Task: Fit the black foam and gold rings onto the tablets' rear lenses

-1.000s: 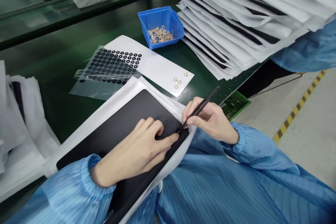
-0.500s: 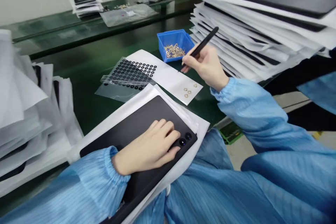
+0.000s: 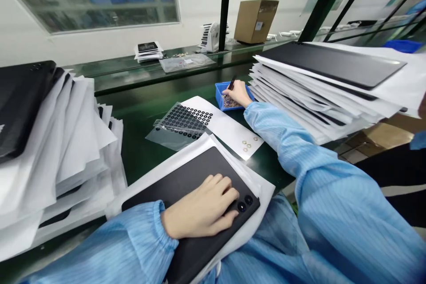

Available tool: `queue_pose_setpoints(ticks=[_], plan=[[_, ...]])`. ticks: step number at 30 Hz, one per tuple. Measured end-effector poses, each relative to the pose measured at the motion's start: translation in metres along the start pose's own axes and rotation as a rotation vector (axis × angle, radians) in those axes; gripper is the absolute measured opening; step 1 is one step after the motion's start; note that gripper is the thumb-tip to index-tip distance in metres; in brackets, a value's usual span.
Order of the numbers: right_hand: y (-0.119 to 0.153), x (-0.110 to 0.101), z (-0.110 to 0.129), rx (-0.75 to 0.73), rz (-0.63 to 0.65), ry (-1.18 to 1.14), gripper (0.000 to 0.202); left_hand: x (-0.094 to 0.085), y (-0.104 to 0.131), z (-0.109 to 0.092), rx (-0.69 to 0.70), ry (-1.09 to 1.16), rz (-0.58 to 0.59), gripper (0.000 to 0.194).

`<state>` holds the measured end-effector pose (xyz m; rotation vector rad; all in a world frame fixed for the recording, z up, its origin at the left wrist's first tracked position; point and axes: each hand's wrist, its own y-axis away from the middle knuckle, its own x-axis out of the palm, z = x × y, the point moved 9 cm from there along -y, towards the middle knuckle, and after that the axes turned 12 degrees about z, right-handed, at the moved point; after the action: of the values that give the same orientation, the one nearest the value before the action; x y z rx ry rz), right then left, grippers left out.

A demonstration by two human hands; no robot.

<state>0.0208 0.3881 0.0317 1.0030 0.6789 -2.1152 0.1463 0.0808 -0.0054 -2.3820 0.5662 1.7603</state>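
My left hand lies flat on the dark back of a tablet, its fingertips just beside the two round camera lenses. White wrapping sheet shows under the tablet. My right hand is closed around a black pen-shaped tool, over a blue bin of small ring-shaped parts. The tool's tip is hidden. In front of the bin, several gold-edged rings sit on a white sheet. Black round rings fill its left part, partly under clear film.
Wrapped tablets stand in a tall stack at right and a leaning pile at left. Along the back ledge are a small stack of wrapped items, a plastic bag and a cardboard box. A dark post rises there.
My right hand has moved from above the white sheet to the blue bin, carrying the pen-shaped tool. My left hand stays on the tablet. The view has tilted up.
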Motion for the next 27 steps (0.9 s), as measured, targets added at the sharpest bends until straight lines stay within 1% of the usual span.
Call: queue_pose_setpoints(ticks=[3, 7, 11, 14, 15, 17, 19, 20, 22, 24, 27], plan=[[0.001, 0.002, 0.001, -0.010, 0.013, 0.000, 0.010, 0.000, 0.000, 0.000, 0.001, 0.006, -0.003, 0.011], [0.005, -0.006, 0.006, -0.011, 0.003, -0.004, 0.010, 0.000, 0.000, 0.001, -0.007, 0.010, 0.004, 0.012], [0.014, -0.023, 0.017, -0.021, -0.026, -0.014, 0.012, 0.000, 0.000, 0.002, -0.006, 0.018, 0.017, 0.013], [0.032, -0.045, 0.029, -0.074, -0.092, -0.055, 0.016, -0.001, 0.000, 0.001, 0.002, 0.021, 0.006, 0.013], [0.042, -0.053, 0.033, -0.106, -0.106, -0.083, 0.020, -0.001, 0.000, 0.000, 0.008, 0.020, -0.001, 0.013], [0.070, -0.064, 0.043, -0.174, -0.084, -0.160, 0.025, -0.002, 0.001, 0.000, 0.019, 0.008, -0.024, 0.013], [0.106, -0.065, 0.049, -0.211, 0.003, -0.229, 0.026, -0.005, 0.002, 0.004, 0.011, -0.020, -0.062, 0.014], [0.126, -0.063, 0.051, -0.215, 0.053, -0.241, 0.024, -0.010, 0.003, 0.010, -0.011, -0.032, -0.097, 0.014], [0.168, -0.050, 0.053, -0.214, 0.166, -0.180, 0.024, -0.022, 0.008, 0.031, -0.094, -0.045, -0.205, 0.014], [0.206, -0.033, 0.049, -0.198, 0.254, -0.096, 0.029, -0.036, 0.018, 0.060, -0.224, -0.042, -0.330, 0.012], [0.244, -0.006, 0.037, -0.129, 0.333, -0.046, 0.033, -0.047, 0.038, 0.104, -0.453, -0.045, -0.461, 0.010]])
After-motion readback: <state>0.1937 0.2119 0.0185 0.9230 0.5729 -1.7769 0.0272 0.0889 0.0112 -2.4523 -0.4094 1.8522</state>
